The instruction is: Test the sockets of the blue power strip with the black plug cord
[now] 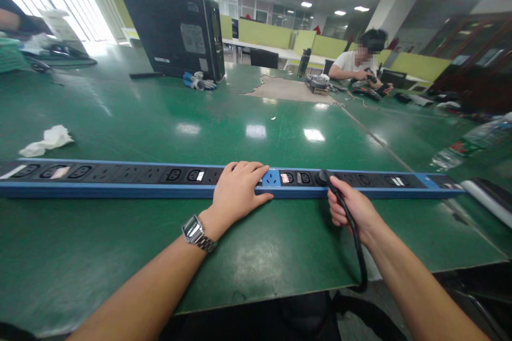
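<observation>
A long blue power strip [136, 191] with a black face and rows of sockets lies across the green table. My left hand [237, 191], with a watch [197, 230] on its wrist, grips the strip near its middle, fingers over the top and thumb along the front side. Beside that thumb is a blue socket [271, 177]. To the right, a black plug [322, 177] sits at one of the sockets; how deep it goes in, I cannot tell. My right hand [352, 206] is closed around the power cord [357, 250] just behind the plug. The cord hangs down over the front edge.
Crumpled tissue [47, 141] lies behind the strip's left part. Farther back stand a black computer case [172, 32] and gloves [199, 81]. A plastic bottle [472, 141] lies at the right. Across the table a person [356, 66] handles something dark; another person's arm shows far left.
</observation>
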A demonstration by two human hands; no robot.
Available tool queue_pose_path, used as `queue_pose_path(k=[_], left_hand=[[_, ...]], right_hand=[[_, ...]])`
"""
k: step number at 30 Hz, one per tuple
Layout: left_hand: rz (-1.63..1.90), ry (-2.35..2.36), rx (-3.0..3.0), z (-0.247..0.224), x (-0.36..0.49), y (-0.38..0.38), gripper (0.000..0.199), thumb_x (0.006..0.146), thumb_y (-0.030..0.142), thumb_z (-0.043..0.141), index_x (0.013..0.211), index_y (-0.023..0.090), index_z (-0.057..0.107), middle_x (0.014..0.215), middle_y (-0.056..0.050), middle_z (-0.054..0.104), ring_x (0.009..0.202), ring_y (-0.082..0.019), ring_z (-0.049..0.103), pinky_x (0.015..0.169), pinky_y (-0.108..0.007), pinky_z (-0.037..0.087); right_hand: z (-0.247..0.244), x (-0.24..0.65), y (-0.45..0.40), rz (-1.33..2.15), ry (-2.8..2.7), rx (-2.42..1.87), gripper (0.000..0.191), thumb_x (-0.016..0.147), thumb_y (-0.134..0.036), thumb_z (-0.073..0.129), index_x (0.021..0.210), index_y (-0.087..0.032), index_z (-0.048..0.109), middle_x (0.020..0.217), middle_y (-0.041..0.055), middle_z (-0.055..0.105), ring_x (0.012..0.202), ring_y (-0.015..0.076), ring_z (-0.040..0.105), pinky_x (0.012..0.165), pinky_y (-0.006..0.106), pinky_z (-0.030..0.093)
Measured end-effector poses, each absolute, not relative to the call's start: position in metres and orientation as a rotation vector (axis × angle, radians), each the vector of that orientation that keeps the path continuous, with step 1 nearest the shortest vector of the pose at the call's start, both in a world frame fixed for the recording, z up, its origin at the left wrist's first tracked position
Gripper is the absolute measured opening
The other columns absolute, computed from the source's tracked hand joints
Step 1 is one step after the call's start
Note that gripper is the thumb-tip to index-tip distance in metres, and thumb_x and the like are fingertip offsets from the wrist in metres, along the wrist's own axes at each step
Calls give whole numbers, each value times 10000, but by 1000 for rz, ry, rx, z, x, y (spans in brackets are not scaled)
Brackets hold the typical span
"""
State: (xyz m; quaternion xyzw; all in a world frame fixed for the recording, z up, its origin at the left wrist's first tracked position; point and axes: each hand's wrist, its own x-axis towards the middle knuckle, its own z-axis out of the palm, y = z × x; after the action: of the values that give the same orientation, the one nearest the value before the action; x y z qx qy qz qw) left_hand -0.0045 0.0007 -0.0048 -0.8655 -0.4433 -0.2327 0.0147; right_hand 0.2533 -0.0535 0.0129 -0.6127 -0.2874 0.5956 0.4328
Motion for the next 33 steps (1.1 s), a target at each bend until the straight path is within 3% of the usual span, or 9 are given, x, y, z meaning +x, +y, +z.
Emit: queue_pose_path(k=[5,9,14,22,33], left_hand=[[-731,-1372,-2678,-5,-5,1,578,764,488,736,1266,252,574,1276,-64,642,1154,-279,566,995,-457,374],[-720,-1370,-2689,-5,-5,2,568,770,482,734,1266,253,576,1274,-62,643,1152,-275,565,994,-451,373],[-742,-1376,-2697,-4,-5,1,579,759,475,745,1263,242,584,1278,-69,640,1159,-287,561,997,-462,372],[-739,-1381,-2691,-5,-5,2,570,763,487,734,1264,258,587,1275,-59,641,1151,-282,564,1000,-457,370],[-701,-1385,-2680,-3,-4,1,581,764,491,733,1265,234,589,1268,-54,647,1145,-280,571,990,-457,385]], right_hand=[[7,247,-57,1323,-794,-1523,420,861,-525,552,615,-189,502,353,-71,390,269,75,352,323,198,281],[52,256,-48,1357,-652,-1344,384,931,-421,464,623,-192,491,362,-92,301,275,49,247,336,189,236],[102,303,-44,1267,-674,-1332,446,966,-438,374,596,-206,466,384,-79,266,290,52,221,358,214,217],[42,354,-59,1471,-478,-1477,419,935,-401,451,574,-189,477,389,-88,257,273,38,218,338,196,174],[35,402,-66,1409,-471,-1615,463,957,-440,439,567,-190,422,370,-87,247,256,44,237,298,172,204]])
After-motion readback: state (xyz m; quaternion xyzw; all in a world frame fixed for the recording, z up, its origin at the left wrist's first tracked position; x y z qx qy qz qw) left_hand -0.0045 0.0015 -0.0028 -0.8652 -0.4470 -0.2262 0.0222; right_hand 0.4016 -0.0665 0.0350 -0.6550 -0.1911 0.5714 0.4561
